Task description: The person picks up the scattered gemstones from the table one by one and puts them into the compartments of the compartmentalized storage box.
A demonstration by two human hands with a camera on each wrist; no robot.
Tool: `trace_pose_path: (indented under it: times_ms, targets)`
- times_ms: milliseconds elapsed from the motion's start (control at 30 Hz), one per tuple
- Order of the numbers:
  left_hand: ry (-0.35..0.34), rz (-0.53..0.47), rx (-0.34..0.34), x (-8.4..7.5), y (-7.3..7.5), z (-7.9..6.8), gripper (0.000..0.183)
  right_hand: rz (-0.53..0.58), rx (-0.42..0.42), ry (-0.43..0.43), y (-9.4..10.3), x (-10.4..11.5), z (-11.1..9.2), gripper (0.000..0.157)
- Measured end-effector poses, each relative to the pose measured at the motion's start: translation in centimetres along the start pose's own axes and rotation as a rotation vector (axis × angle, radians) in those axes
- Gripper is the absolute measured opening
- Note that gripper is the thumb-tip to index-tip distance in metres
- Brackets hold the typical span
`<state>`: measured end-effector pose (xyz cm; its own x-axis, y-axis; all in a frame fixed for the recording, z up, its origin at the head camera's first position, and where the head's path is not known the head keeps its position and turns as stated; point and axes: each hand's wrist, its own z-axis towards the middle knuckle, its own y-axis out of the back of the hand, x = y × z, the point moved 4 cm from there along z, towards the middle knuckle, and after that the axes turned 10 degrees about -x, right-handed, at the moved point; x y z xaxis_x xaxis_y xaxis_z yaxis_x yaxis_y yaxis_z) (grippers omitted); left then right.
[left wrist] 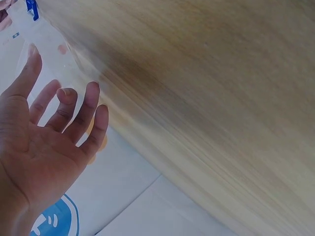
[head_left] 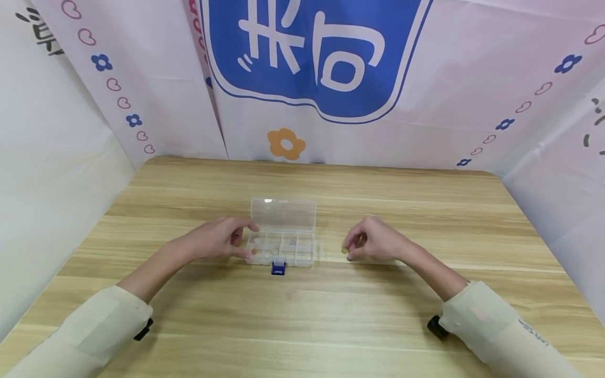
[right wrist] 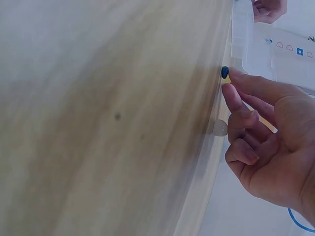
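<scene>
An open clear plastic compartment box (head_left: 304,255) with a blue latch (head_left: 278,268) sits mid-table, its lid (head_left: 283,215) raised at the back. My left hand (head_left: 219,240) holds the box's left end, thumb at the front, index finger near the hinge. The left wrist view shows that hand (left wrist: 47,135) with its other fingers loosely bent. Right of the box, my right hand (head_left: 375,240) pinches a tiny blue piece (right wrist: 225,72) between thumb and index fingertips. A tiny yellow piece (head_left: 344,250) shows at those fingertips; whether it is separate I cannot tell.
A few small pieces, one orange (head_left: 254,251), lie in the box's left compartments. Beyond my right fingers in the right wrist view is a whitish round piece (right wrist: 220,128). The wooden table (head_left: 302,320) meets a printed white cloth backdrop (head_left: 416,142) at its far edge.
</scene>
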<state>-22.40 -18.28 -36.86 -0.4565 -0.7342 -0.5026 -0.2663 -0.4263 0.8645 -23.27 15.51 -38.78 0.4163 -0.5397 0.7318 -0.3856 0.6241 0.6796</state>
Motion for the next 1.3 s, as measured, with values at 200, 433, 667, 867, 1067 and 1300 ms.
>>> trace_pose_path:
  times_ms: [200,433,667,867,1067,1300]
  targets:
    - [-0.001,-0.003,0.007,-0.02,0.01,-0.09,0.061,0.002,-0.001,-0.002,-0.16,0.14,-0.04,0.012]
    - [-0.003,0.005,0.008,-0.09,0.01,-0.09,0.058,0.013,0.011,-0.021,-0.29,0.11,-0.09,0.012]
    - [-0.008,0.006,0.005,-0.07,-0.07,-0.13,0.058,0.017,0.020,-0.013,-0.40,0.07,-0.22,0.012]
    - [-0.004,0.003,0.003,-0.01,-0.11,-0.19,0.059,0.015,0.029,-0.002,-0.54,0.11,-0.28,0.013]
    - [-0.007,0.002,-0.004,0.04,-0.11,-0.19,0.059,0.007,0.024,0.012,-0.55,0.32,-0.33,0.014]
    - [-0.016,0.003,-0.009,-0.05,-0.02,-0.07,0.057,-0.002,0.018,0.009,-0.62,0.37,-0.24,0.017]
